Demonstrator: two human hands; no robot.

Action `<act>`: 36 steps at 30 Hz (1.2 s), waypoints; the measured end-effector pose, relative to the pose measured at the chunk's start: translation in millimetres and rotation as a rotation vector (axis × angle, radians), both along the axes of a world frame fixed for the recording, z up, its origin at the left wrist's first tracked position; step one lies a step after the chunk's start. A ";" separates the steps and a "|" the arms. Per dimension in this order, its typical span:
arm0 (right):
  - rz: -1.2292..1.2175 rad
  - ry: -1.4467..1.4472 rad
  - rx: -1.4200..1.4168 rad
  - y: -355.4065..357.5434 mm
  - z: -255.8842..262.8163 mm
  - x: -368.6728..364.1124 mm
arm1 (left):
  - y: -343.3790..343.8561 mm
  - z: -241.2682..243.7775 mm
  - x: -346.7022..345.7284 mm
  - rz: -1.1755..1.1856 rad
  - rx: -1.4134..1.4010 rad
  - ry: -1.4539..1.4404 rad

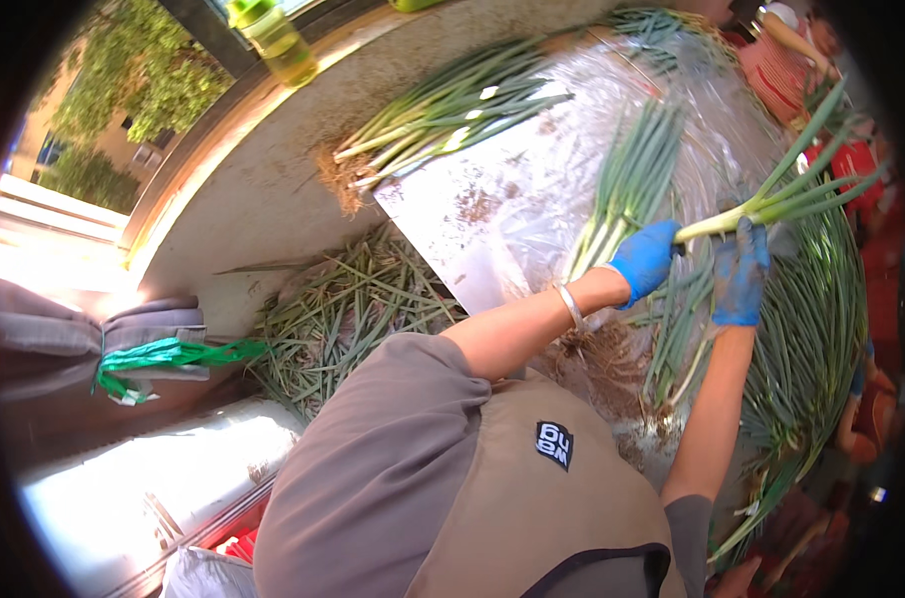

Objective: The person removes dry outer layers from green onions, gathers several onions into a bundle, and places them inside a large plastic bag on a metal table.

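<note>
A green onion (778,205) with several long leaves is held up over the work surface, its pale base toward the left. My left hand (643,258), in a blue glove, grips that pale root end. My right hand (742,276), in a blue glove smeared with soil, has its fingers against the stalk just below where the leaves spread. Beyond my left hand, a bunch of trimmed green onions (639,164) lies on clear plastic sheeting (714,112). Beneath the hands are loose leaves (680,329) and a patch of soil and roots (609,366).
A large heap of green onions (804,336) lies to the right. Another rooted bunch (437,112) rests along the wall. Leaf scraps (348,306) pile up at the left, below a white board (430,239). A bottle (277,45) stands on the windowsill. Another person (785,67) is at the far right.
</note>
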State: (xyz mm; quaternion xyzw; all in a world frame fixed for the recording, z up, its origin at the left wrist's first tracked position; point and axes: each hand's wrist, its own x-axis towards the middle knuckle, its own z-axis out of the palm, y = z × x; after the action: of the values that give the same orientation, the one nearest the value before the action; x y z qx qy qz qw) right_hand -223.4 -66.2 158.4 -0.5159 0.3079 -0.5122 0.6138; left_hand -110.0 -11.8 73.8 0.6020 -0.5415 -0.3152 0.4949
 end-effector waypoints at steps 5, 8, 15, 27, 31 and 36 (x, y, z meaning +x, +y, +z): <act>0.198 0.308 0.098 23.0 -27.7 -12.1 | 13.1 -14.3 128.5 0.280 -0.369 -0.475; 0.194 0.335 0.225 28.7 -64.9 -43.9 | 31.3 -19.1 245.4 0.448 -0.196 -0.629; 0.077 0.537 0.433 33.7 -128.4 -68.8 | 83.8 -42.3 355.0 0.634 0.243 -1.028; 0.214 1.265 0.088 26.1 -206.8 18.8 | -29.2 -120.6 95.6 -0.070 0.576 -0.362; 0.177 0.829 0.274 26.3 -208.4 7.5 | -30.8 -99.8 77.6 -0.026 0.585 -0.510; 0.128 0.559 0.323 28.1 -199.9 -23.1 | -35.5 -108.5 79.5 -0.037 0.569 -0.538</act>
State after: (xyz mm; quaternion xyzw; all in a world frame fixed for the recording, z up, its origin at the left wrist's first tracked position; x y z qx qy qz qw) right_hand -246.5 -38.1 -41.5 -0.5507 0.5085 -0.2558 0.6105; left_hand -30.4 -47.3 -34.7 0.7666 -0.5536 -0.2924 0.1428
